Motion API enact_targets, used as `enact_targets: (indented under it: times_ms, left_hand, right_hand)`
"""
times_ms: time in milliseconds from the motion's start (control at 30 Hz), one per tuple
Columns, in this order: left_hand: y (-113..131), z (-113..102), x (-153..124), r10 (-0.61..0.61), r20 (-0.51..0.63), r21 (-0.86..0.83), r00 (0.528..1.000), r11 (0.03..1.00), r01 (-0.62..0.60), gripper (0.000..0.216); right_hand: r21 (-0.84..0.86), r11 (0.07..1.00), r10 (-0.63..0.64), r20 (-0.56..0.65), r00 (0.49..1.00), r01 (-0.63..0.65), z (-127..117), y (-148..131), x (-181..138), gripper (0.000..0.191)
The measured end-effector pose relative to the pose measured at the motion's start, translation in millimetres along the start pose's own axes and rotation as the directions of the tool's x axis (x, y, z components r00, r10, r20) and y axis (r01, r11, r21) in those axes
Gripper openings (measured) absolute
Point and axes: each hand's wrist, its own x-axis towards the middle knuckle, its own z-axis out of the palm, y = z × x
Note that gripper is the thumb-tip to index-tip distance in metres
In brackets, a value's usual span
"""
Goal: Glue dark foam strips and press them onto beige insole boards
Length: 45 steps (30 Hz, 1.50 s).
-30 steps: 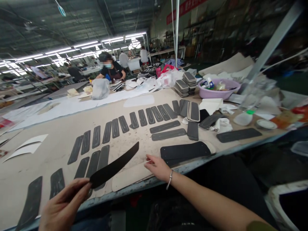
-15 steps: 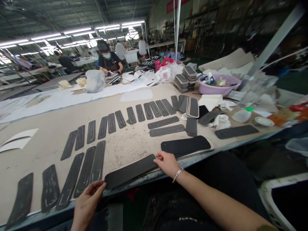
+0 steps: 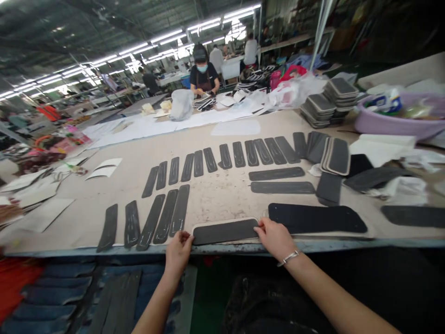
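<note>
One dark grey strip (image 3: 225,231): long, flat, matte, rounded ends, thin pale rim all round. Lying flat at near edge of table (image 3: 215,197), lengthwise along that edge. Left hand (image 3: 179,248) at strip's left end, fingers curled and pressed together, tips touching the end. Right hand (image 3: 276,237) at right end, fingers bunched, tips on the strip. Pinching or only pressing, either hand: cannot tell. Just right: bigger black panel (image 3: 316,219). Just left: slanted row of similar strips (image 3: 163,222).

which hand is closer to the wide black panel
Right. The right hand lies just beside the wide black panel; the left hand holds the far end of the dark strip.
</note>
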Motion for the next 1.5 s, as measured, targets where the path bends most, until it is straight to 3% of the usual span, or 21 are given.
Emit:
enact_targets:
  times_ms: [133,333,567,733,900,1133,1500]
  left_hand:
    - [8.5,-1.8,-6.6,0.028,-0.020,0.069,0.999,0.997,-0.027,0.021]
    - [20.8,-2.7,-3.6,0.202,-0.084,0.181,0.976,0.966,-0.184,0.023]
    - [15.6,5.0,5.3,0.209,-0.060,0.228,0.976,0.955,-0.191,0.021]
    - [7.8,9.5,4.1,0.408,-0.100,0.258,0.908,0.892,-0.372,0.018]
    - [7.3,13.4,9.2,0.492,-0.082,0.359,0.867,0.826,-0.435,0.015]
    - [17.8,15.6,12.8,0.461,-0.032,0.472,0.887,0.789,-0.393,0.015]
    - [19.2,16.0,13.8,0.392,0.025,0.446,0.920,0.819,-0.361,0.014]
  right_hand:
    - [-0.040,0.999,-0.004,0.014,1.000,0.005,1.9,-0.3,2.2,0.011]
    - [-0.069,0.998,0.010,0.031,0.999,-0.008,-0.8,-4.0,1.8,0.012]
    - [-0.052,0.998,0.036,0.053,0.998,-0.034,-1.5,-6.5,0.4,0.013]
    - [-0.068,0.996,0.056,0.075,0.996,-0.051,-2.7,-9.2,1.0,0.017]
    - [-0.078,0.995,0.067,0.089,0.994,-0.060,-5.3,-11.3,1.1,0.017]
    - [-0.108,0.993,0.067,0.093,0.993,-0.057,-6.9,-12.4,-0.1,0.014]
    - [-0.133,0.990,0.059,0.079,0.995,-0.048,-2.8,-13.7,-1.5,0.015]
